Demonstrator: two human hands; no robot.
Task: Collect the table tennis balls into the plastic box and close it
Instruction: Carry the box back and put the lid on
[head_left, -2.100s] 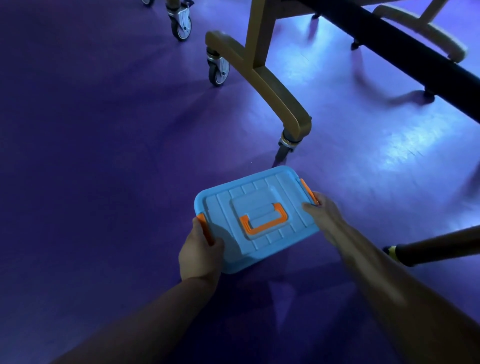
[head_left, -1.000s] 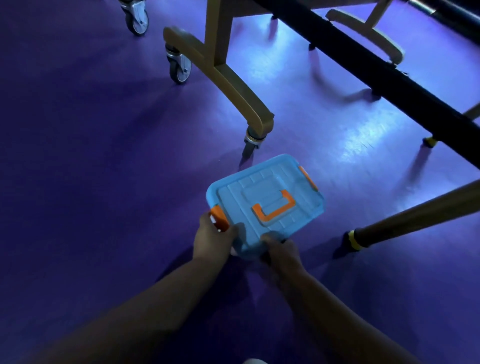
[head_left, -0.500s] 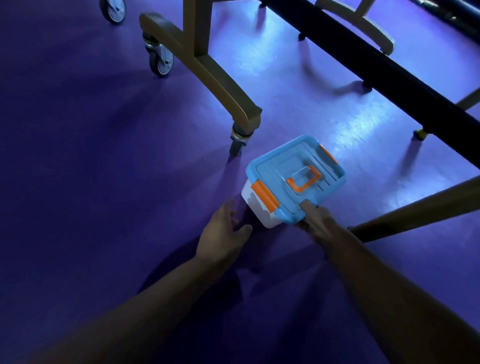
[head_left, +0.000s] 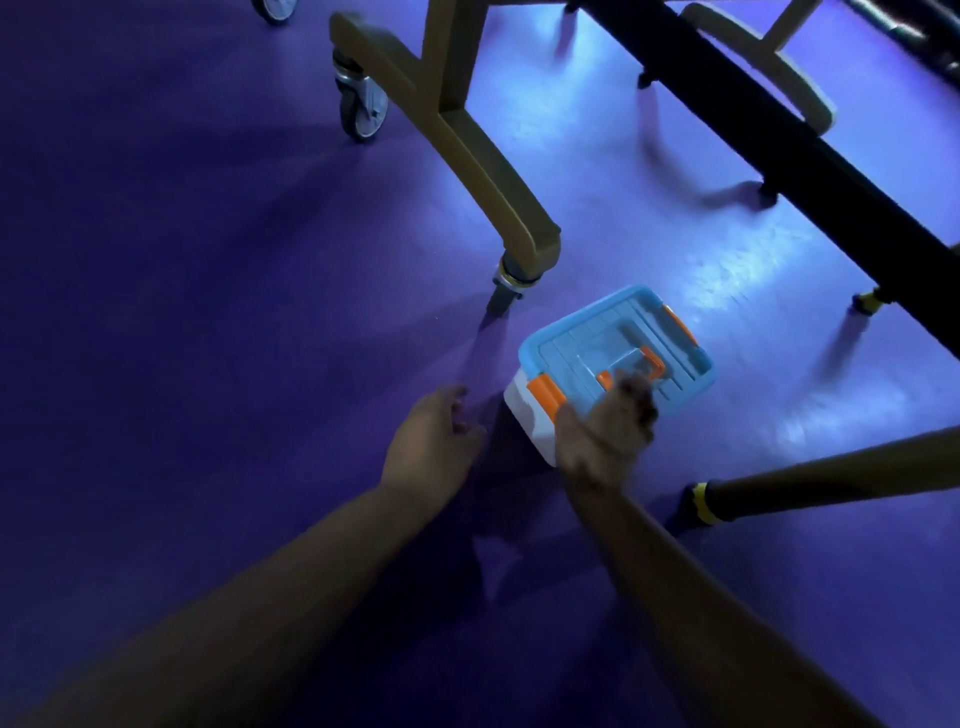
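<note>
My left hand (head_left: 436, 436) is hanging slack and empty just left of the plastic box (head_left: 525, 422). My right hand (head_left: 605, 431) is lying over its lid (head_left: 571, 347), nearer the orange handle (head_left: 658, 366); I cannot tell if it is gripping. The box is sitting closed on the floor (head_left: 208, 312), running near-left to far-right.

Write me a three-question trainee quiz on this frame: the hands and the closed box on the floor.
1. True or false: the left hand grips the white plastic box.
2. Pick one. The right hand reaches to: A, the orange handle on top; B, a grey caster wheel; C, the purple floor.
3. Short answer: is the blue lid on or off the box?

Key
1. False: it is open, beside the box and apart from it.
2. A; blur hides whether it grips.
3. On.
</note>
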